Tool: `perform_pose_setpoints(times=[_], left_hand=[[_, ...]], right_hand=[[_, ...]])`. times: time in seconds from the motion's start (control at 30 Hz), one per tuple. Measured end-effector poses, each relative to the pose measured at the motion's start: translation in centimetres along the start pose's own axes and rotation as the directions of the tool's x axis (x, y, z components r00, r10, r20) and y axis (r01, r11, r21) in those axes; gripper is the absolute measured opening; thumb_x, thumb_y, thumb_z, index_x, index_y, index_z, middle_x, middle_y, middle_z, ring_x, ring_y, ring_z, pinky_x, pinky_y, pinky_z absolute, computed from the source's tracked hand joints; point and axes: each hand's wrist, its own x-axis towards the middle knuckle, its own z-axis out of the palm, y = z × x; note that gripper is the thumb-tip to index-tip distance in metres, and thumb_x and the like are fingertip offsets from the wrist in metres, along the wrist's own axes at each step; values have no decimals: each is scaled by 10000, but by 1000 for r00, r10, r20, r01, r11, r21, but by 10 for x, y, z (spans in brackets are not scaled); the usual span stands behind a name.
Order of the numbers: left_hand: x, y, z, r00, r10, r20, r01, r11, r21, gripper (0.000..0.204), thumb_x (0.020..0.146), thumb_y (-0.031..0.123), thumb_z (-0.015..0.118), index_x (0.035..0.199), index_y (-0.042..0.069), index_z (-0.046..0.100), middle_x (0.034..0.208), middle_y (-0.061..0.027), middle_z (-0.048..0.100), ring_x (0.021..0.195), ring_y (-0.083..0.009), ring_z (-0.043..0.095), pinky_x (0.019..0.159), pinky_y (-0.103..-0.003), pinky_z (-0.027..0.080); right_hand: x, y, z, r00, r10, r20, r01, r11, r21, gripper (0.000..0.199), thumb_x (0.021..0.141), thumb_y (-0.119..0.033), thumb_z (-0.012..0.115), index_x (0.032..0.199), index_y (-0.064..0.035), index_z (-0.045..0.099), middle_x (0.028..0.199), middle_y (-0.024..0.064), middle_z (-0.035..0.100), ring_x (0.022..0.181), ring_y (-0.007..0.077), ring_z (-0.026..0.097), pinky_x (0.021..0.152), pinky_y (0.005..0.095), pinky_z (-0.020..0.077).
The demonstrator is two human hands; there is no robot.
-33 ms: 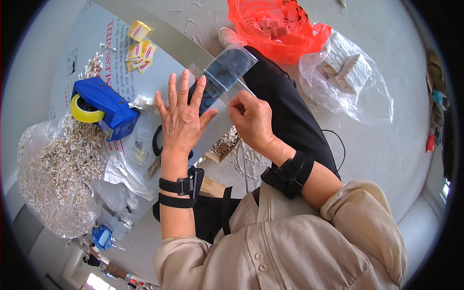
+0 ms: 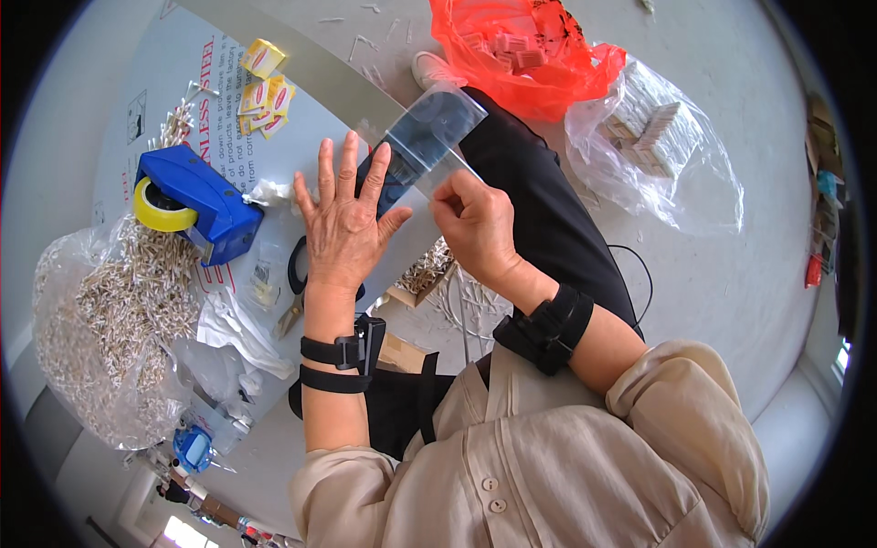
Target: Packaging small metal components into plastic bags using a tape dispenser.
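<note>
My left hand (image 2: 349, 224) lies with fingers spread near the table's edge, its index finger against a clear plastic piece (image 2: 437, 128), like a pouch or sleeve. That piece reaches out over my leg and looks dark bluish where it crosses the black trousers. My right hand (image 2: 480, 224) is closed at the near corner of the clear plastic, thumb and fingers pressed together; what lies inside the grip is hidden. Beside my left wrist are black-handled scissors (image 2: 294, 283), partly covered by the hand and forearm.
On the table (image 2: 169, 55) are a blue tape dispenser (image 2: 215, 205) with yellow tape, small yellow packets (image 2: 265, 96), and a clear bag of cotton swabs (image 2: 132, 310). A box of swabs (image 2: 425, 274) stands below. On the floor lie a red bag (image 2: 539, 73) and a clear bag of white packs (image 2: 662, 142).
</note>
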Motion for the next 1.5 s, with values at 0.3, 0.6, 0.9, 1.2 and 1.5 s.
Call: perform_pose_setpoints(times=[0.3,0.6,0.9,1.2,1.5], left_hand=[[-7,6,-4,999,30,40,-27,998,-62,765,781,523,639,1467,391,326,1580,-48,197,1446,-334,171,1087,-672,151],[-11,11,-9,992,87,87,-77,991,-106,788,745,454,704,1450,398,358,1581,-38,191,1455,-316,142,1109,-643,143],[-14,15,-9,986,128,103,-112,983,-145,822,726,451,720,1453,419,338,1585,-36,174,1462,-295,122,1119,-633,128],[-19,20,-6,982,159,105,-142,978,-156,827,737,495,680,1467,441,294,1586,-46,171,1461,-299,123,1117,-637,129],[-37,42,-5,971,212,113,-183,958,-221,723,799,581,574,1456,359,368,1573,-63,211,1448,-289,179,1111,-633,135]], right_hand=[[3,-2,-2,998,55,21,-55,998,-18,105,710,-32,677,730,-28,574,654,128,625,606,282,637,550,342,488],[3,-2,-3,995,93,34,-93,996,-2,126,702,-37,693,719,-29,569,647,122,626,598,260,630,550,341,486],[5,-3,-4,996,81,39,-80,996,-31,162,708,-30,729,703,-2,569,621,116,615,548,166,605,524,289,472],[13,-7,-10,992,100,75,-95,993,-71,173,721,-79,716,664,-13,566,605,147,603,568,266,607,534,355,479],[27,12,-36,980,197,21,-198,978,71,173,748,-86,737,736,23,603,649,37,596,607,72,550,516,255,432]])
